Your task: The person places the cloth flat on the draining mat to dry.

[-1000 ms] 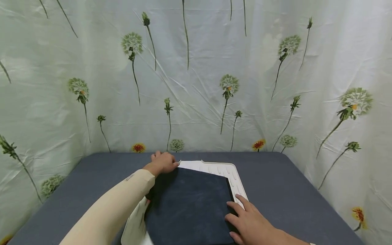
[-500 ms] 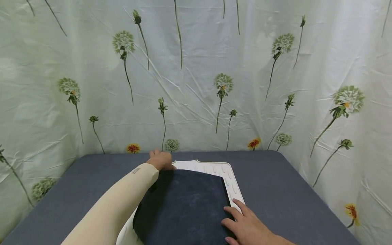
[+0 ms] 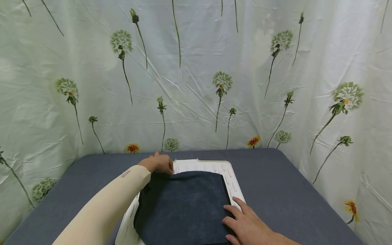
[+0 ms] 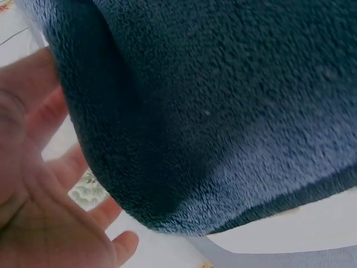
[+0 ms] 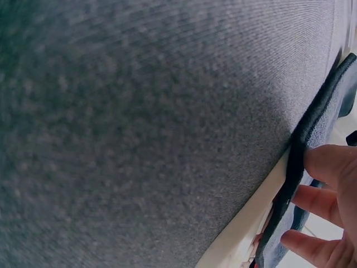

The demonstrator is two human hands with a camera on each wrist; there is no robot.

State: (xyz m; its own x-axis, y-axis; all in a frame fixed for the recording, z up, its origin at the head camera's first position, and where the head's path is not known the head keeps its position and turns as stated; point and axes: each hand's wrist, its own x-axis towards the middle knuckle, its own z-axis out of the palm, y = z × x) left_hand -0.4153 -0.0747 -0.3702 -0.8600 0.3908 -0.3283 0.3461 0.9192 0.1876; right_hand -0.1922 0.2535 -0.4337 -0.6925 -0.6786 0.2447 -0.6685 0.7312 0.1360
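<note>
While a white tray (image 3: 227,166) is peeking out around it, a navy cloth (image 3: 185,209) is lying spread

As we're looking down from the head, the navy cloth is lying on the white tray, stretching between the left hand (image 3: 161,164) and the right hand (image 3: 249,223). Up at the far left corner, the left hand is gripping the cloth, its thumb pointing down by the far edge; just beside it, that edge is rippling. From the left wrist we're seeing fuzzy pile and a rounded fold curving in front of the fingers (image 4: 70,166), and it's hiding most of their tips.

Over on the near right, the right hand is resting its spread fingers along the cloth's dark border (image 3: 226,189), not clasping anything. So the hands are keeping well apart, one at each side.

Moving outward, the tray is showing its pale ridged surface past the left hand, beyond the far edge and just ahead of the right hand's fingers. A cream sleeve (image 3: 105,204) is covering the left forearm and crossing over the tray's left side. Under it all, a grey-blue tabletop (image 3: 275,190) is spreading out to either side of the hands. Beyond both, a pale curtain (image 3: 196,44) is hanging in creases, displaying printed dandelions (image 3: 222,81) and orange flowers (image 3: 253,141).
</note>
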